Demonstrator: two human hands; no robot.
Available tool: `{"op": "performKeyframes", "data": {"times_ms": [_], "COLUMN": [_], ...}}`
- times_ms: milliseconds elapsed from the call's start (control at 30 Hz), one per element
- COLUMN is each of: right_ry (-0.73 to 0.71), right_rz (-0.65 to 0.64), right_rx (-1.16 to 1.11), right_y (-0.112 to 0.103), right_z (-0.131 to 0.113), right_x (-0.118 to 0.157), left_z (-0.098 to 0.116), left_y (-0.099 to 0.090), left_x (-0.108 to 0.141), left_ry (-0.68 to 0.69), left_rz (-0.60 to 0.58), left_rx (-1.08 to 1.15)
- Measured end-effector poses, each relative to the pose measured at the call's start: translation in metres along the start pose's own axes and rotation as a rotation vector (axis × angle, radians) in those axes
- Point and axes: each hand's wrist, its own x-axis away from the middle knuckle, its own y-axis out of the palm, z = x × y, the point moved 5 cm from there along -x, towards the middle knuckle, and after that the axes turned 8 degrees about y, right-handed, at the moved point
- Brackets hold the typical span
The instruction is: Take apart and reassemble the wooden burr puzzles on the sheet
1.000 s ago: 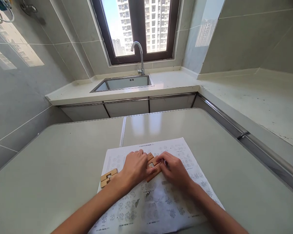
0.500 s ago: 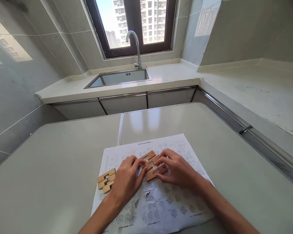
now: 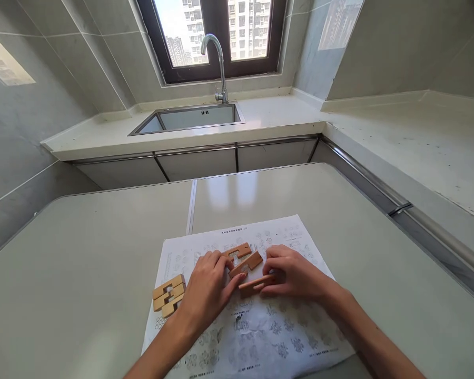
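R hand (image 3: 294, 275) pinches notched wooden puzzle pc (image 3: 253, 286), tilted over printed diagram sheet (image 3: 256, 323).
L hand (image 3: 206, 281) at left end of 2nd pc (image 3: 254, 260); can't tell if gripped. Wood prob. light, stiff, slightly slick; best held by solid ends, clear of notch.

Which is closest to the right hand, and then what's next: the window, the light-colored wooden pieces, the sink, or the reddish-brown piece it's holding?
From the right hand:
1. Held reddish-brown piece: in its fingers.
2. Light-colored wooden pieces: left, at the edge of the paper.
3. Sink: ahead, beyond the table.
4. Window: farthest, behind the sink.
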Motion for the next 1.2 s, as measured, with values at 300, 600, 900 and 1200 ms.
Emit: {"op": "performKeyframes", "data": {"times_ms": [300, 600, 900, 1200], "right_ry": [0.188, 0.321, 0.212, 0.095], "right_rz": [0.178, 0.329, 0.17, 0.226], "right_rx": [-0.519, -0.757, -0.59, -0.39], "right_y": [-0.03, -0.008, 0.014, 0.008], "right_z": [0.003, 0.006, -0.011, -0.023], "right_x": [0.004, 0.001, 0.0, 0.0], "left_z": [0.01, 0.024, 0.02, 0.017], "left_y": [-0.008, 0.023, 0.022, 0.024], "left_x": [0.007, 0.02, 0.018, 0.021], "left_ry": [-0.111, -0.292, -0.329, -0.283], "left_rz": [0.023, -0.041, 0.01, 0.025], "left_rx": [0.38, 1.297, 1.386, 1.27]}}
